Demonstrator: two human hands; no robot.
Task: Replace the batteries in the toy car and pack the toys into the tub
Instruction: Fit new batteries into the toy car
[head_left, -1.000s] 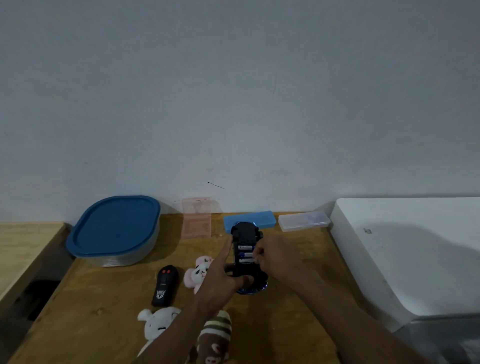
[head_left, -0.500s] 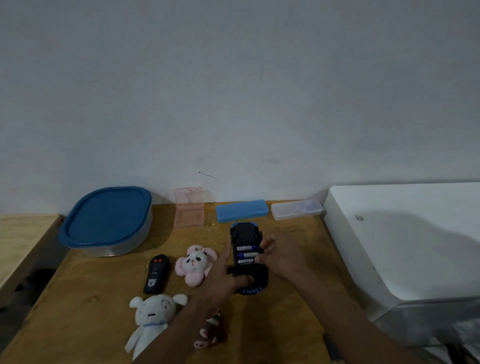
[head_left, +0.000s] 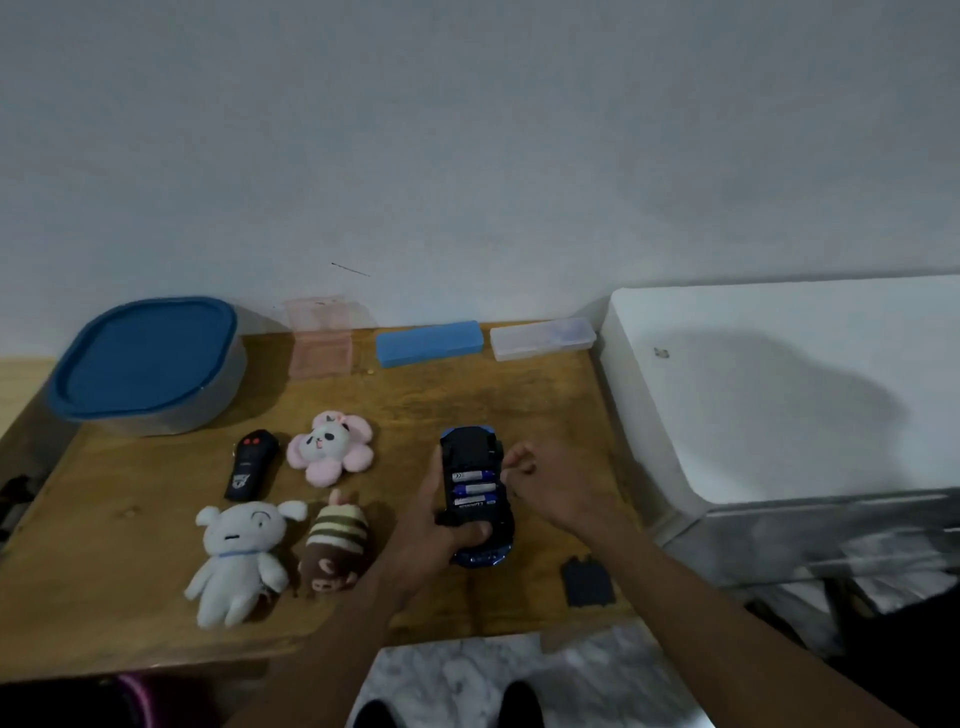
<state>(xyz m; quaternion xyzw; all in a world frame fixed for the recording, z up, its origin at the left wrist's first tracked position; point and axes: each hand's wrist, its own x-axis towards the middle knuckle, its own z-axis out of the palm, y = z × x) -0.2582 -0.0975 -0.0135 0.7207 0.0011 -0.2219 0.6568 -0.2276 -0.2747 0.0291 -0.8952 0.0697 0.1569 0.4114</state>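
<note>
Three batteries (head_left: 474, 488) sit in the open bay of the upturned car (head_left: 470, 447), which the left hand (head_left: 436, 525) holds over the table (head_left: 467, 395), its grip clamped round the body. The right hand (head_left: 550, 483) is curled at the car's right edge, and I cannot tell whether its grip pinches anything. The battery step seems in hand: if these cells are the new ones, the cover (head_left: 587, 581) lying near wants snapping on squarely, then the toys go into the lidded tub (head_left: 150, 364).
</note>
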